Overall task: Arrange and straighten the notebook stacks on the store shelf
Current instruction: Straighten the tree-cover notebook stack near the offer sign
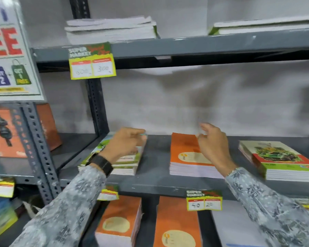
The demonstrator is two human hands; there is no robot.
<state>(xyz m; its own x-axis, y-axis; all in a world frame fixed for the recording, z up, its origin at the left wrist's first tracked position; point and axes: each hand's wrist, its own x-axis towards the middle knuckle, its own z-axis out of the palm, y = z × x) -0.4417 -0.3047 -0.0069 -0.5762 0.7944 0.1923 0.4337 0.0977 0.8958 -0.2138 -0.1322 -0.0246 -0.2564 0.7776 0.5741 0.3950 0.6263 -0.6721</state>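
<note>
Three notebook stacks lie on the middle grey shelf [157,152]. The left stack with green pictured covers [130,161] is slightly fanned at its front. My left hand [127,145] rests over its top, fingers curled near the far edge, and I cannot tell whether it grips a cover. The orange stack [184,154] sits in the middle. My right hand [214,145] hovers above its right side with fingers loosely apart and nothing in them. A third stack with a car picture [278,159] lies at the right.
White notebook piles [111,29] sit on the upper shelf. Orange stacks [119,220] fill the lower shelf. Yellow price tags [92,63] hang from the shelf edges. A perforated steel upright [41,152] and a promotion sign [9,56] stand at the left.
</note>
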